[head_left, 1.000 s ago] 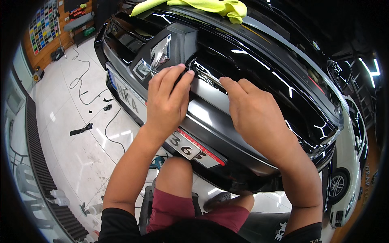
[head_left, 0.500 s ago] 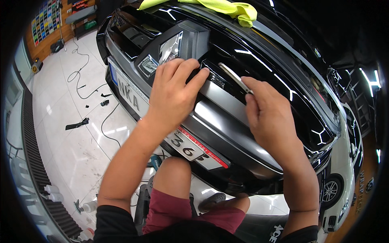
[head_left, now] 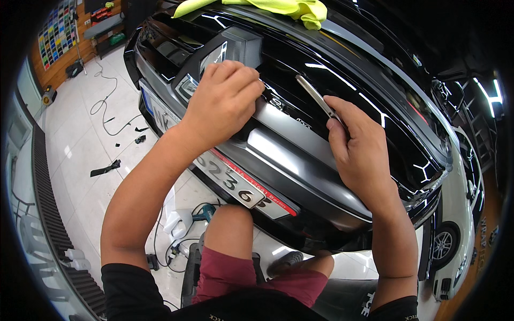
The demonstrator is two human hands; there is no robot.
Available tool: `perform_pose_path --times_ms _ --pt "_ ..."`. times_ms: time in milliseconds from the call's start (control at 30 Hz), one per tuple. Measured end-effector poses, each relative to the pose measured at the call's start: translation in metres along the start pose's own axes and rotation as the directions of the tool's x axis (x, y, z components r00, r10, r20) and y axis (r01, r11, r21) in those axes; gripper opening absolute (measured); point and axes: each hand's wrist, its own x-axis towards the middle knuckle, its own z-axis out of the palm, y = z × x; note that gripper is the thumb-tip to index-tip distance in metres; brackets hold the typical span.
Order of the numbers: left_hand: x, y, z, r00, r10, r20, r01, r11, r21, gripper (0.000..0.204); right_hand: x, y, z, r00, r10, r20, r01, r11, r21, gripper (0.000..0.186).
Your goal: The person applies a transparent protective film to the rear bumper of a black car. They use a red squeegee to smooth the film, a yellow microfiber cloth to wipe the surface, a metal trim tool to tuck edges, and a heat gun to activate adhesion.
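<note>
In front of me is the glossy black car (head_left: 300,91) with a satin grey trim strip (head_left: 294,125) running across it. Just above that strip, my left hand (head_left: 222,104) is closed, its fingertips curled together against the panel. What they pinch, if anything, is hidden behind the fingers. My right hand (head_left: 358,144) grips a slim metal utility knife (head_left: 316,96) between thumb and fingers; it points up and to the left, over the black panel. Shiny lettering (head_left: 292,113) lies on the panel between the two hands.
A yellow-green cloth (head_left: 278,10) drapes over the car's top. License plates (head_left: 235,179) sit below the trim. On the floor are cables (head_left: 104,107), dark scraps (head_left: 107,168), a cordless tool (head_left: 203,213) and a white spray bottle (head_left: 178,223). A white car (head_left: 460,214) stands at right.
My left hand has shifted slightly left and its fingers have curled in; the index finger was stretched along the trim before. The knife has tilted a little steeper. My view has shifted slightly.
</note>
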Motion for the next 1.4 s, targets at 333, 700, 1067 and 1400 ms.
perform_pose_path --times_ms 333,700,1067,1400 --pt "0.004 0.005 0.001 0.999 -0.013 0.043 0.015 0.999 -0.042 0.022 -0.003 0.006 0.005 0.999 -0.03 -0.033 0.029 0.999 -0.032 0.031" --pt "-0.013 0.026 0.002 0.985 -0.166 -0.045 0.158 0.977 -0.14 0.015 -0.005 0.001 -0.001 0.998 -0.05 0.045 0.051 0.999 -0.014 0.035" --pt "0.004 0.059 -0.011 0.672 -0.677 0.3 0.668 0.38 -0.64 0.017 -0.015 -0.012 -0.006 0.978 -0.089 0.188 0.133 0.963 -0.235 0.038" --pt "0.006 0.062 -0.013 0.706 -0.651 0.277 0.684 0.526 -0.506 0.014 -0.021 -0.006 -0.014 0.98 -0.057 0.19 0.103 0.965 -0.243 0.034"
